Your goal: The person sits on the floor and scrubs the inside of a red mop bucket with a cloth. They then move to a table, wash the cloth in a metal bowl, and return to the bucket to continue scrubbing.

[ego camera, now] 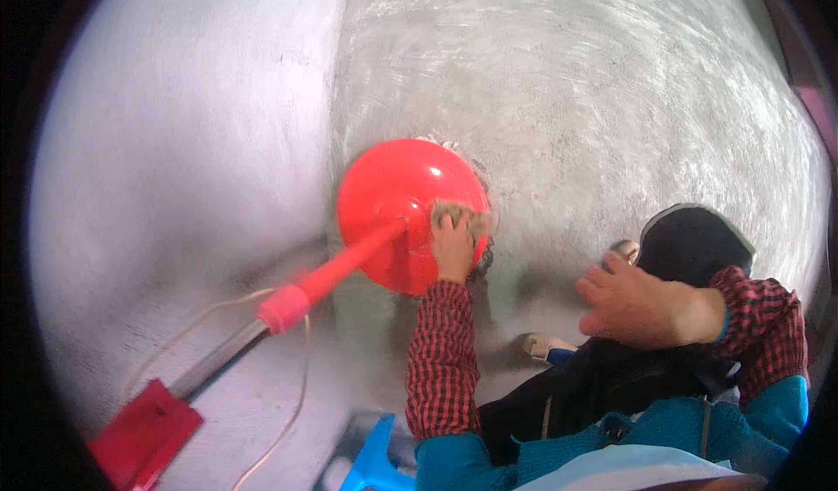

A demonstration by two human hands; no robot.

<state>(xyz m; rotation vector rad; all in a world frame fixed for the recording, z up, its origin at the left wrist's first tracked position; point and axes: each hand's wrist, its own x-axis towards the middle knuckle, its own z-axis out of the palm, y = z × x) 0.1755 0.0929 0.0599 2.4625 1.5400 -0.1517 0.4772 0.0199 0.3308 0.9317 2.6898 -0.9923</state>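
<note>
My left hand (453,247) presses a greyish cloth (481,221) onto the right part of a round, glossy red base (376,183). The cloth is bunched under my fingers and blurred at its right end. From the middle of the base a red tube (353,256) slants to the lower left, through a pink collar (283,309) to a metal pole (219,360). A red box (147,435) sits farther along the pole; together they look like a pedestal fan's stand. My right hand (645,302) hovers near my bent knee, fingers apart, holding nothing visible.
A pale cord (305,366) loops under the pole. Part of a blue plastic stool (376,461) shows at the bottom. My shoe (540,347) rests on the grey concrete floor (524,85). Dark wet-looking marks edge the base on its right. A paler surface (196,118) borders the floor at left.
</note>
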